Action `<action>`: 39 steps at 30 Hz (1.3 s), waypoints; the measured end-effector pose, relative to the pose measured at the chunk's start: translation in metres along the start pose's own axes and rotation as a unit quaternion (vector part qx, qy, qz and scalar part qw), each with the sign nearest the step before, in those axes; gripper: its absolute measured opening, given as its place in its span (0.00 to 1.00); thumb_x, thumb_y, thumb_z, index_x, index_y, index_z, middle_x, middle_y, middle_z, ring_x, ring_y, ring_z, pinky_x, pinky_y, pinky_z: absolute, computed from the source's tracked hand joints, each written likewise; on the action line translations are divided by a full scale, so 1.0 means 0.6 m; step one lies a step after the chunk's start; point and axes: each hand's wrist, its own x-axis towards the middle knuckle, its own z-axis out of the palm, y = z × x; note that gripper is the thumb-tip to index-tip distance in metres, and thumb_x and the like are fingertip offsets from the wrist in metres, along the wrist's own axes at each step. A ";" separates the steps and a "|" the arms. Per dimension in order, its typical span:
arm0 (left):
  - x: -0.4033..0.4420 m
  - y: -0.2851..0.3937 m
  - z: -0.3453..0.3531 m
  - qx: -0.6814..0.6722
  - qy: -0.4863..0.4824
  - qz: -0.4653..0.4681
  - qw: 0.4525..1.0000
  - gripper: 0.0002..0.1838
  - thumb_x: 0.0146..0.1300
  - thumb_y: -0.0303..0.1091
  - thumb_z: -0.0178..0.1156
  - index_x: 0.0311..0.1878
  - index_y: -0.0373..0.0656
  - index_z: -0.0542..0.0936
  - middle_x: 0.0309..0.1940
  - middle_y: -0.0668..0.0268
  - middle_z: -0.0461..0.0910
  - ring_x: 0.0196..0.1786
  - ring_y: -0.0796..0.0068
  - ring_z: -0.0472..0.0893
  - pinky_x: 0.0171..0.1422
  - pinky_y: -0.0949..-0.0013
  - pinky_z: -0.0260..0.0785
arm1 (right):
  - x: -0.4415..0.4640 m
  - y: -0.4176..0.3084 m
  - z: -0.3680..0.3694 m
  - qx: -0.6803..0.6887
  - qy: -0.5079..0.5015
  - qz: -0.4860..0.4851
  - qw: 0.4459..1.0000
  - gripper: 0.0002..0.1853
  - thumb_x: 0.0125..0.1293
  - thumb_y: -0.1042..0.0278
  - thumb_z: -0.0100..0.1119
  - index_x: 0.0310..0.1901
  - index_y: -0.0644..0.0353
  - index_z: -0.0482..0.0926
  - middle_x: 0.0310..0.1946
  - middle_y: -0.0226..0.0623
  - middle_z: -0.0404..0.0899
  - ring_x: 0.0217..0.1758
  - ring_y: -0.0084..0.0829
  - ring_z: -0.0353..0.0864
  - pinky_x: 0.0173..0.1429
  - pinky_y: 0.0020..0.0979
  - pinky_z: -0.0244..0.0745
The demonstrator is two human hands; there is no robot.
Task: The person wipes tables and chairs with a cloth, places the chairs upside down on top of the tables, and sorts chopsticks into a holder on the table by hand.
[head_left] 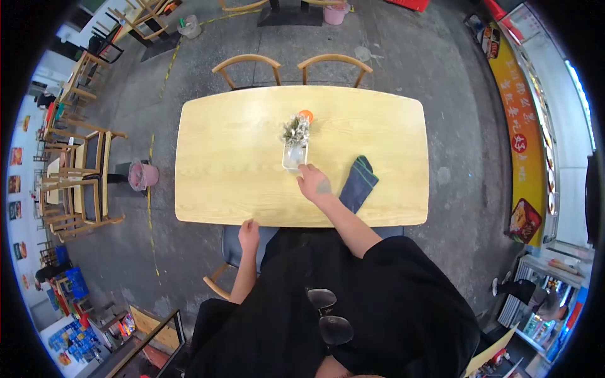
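Observation:
A small whitish rectangular container [295,159] stands near the middle of the pale wooden table [233,157]. My right hand [314,183] reaches over the table, with its fingertips closed at the container's near right corner. Small dried white flowers [295,131] show at the far end of the container. Just behind them is a round orange object [306,115], partly hidden. To the right of my right hand lies a pair of dark blue-grey socks [359,184] with green lines. Down at the table's near edge, my left hand [249,235] has curled fingers and shows nothing in them.
Two wooden chairs [255,59] face the table's far side, and a grey-seated chair [232,244] is by my left arm. Pink buckets [144,176] and stacked chairs [88,183] stand to the left. Glasses [328,315] hang on my black shirt. Another person [535,296] is far right.

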 end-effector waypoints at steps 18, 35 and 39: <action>0.059 0.287 0.042 0.048 -0.050 0.269 0.961 0.45 0.52 0.44 0.77 0.67 0.30 0.67 0.60 0.41 0.72 0.65 0.38 0.71 0.68 0.46 0.68 | -0.076 0.027 0.018 0.132 -0.236 -0.066 0.961 0.25 0.63 0.57 0.66 0.60 0.55 0.79 0.48 0.44 0.86 0.46 0.47 0.87 0.54 0.42 0.81; 0.167 0.276 -0.066 0.172 -0.166 0.280 0.930 0.40 0.43 0.39 0.78 0.63 0.45 0.77 0.61 0.57 0.77 0.63 0.50 0.77 0.66 0.52 0.74 | -0.013 -0.008 -0.002 0.228 -0.049 0.002 0.972 0.53 0.51 0.60 0.80 0.78 0.48 0.60 0.63 0.48 0.74 0.39 0.35 0.86 0.44 0.33 0.84; 0.192 0.256 -0.099 0.194 -0.194 0.299 0.914 0.42 0.38 0.36 0.81 0.64 0.49 0.78 0.62 0.59 0.77 0.65 0.52 0.75 0.68 0.52 0.74 | -0.021 -0.042 0.031 0.154 -0.064 0.000 0.986 0.47 0.47 0.53 0.81 0.72 0.41 0.69 0.57 0.44 0.79 0.61 0.43 0.79 0.65 0.41 0.76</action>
